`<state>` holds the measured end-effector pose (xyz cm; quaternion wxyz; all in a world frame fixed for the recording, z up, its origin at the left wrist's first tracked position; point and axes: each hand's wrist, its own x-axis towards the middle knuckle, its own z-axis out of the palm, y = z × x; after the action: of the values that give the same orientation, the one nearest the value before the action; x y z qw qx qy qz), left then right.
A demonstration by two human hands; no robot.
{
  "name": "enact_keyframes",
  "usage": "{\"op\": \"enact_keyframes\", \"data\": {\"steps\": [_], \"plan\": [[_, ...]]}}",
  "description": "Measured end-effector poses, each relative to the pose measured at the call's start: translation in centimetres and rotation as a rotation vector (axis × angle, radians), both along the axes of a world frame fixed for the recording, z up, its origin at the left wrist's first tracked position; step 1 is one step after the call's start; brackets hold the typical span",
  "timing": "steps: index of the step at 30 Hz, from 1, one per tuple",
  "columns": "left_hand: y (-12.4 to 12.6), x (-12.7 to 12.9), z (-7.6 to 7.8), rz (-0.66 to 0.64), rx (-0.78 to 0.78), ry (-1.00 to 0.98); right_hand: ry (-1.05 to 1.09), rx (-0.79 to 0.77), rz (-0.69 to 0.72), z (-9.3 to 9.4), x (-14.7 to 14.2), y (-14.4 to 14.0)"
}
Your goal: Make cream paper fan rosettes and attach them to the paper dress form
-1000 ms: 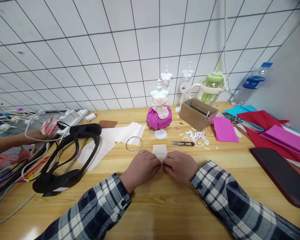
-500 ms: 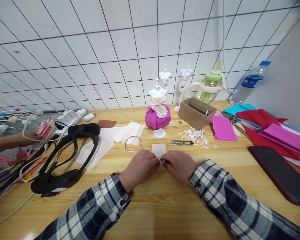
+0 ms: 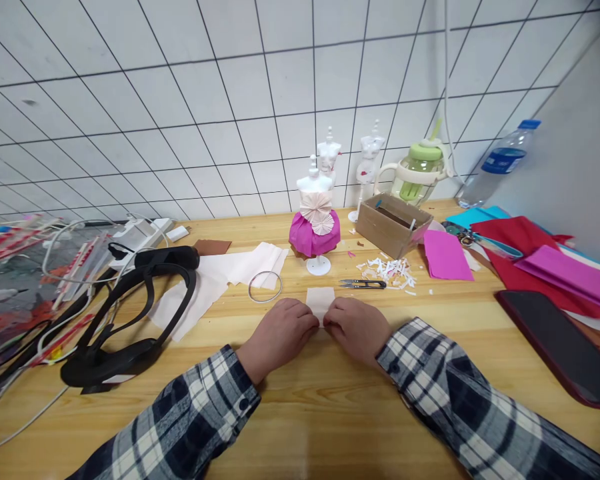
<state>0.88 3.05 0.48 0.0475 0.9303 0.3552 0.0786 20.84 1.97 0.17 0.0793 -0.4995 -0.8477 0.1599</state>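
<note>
Pinching near edge of pale paper square [image 3: 320, 298], left hand [image 3: 279, 335] and right hand [image 3: 359, 328] fingers closed on it, flat on counter [image 3: 300, 413] before pink-skirted mannequin [image 3: 315, 223]. Advice: align edges, press crease evenly.

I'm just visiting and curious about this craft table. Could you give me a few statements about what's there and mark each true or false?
1. Both hands, left hand and right hand, pinch the small pale square of paper. True.
2. The little white mannequin wears a blue skirt. False: it is magenta.
3. The small black thread snips lie on the wooden table. True.
4. The open cardboard box sits left of the black headset. False: it is to the right.
</note>
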Motion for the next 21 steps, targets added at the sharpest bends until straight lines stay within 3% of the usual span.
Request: {"op": "enact_keyframes", "data": {"steps": [21], "plan": [[0.01, -0.11, -0.18, 0.021, -0.014, -0.003, -0.06, -0.01, 0.006, -0.12, 0.01, 0.23]]}}
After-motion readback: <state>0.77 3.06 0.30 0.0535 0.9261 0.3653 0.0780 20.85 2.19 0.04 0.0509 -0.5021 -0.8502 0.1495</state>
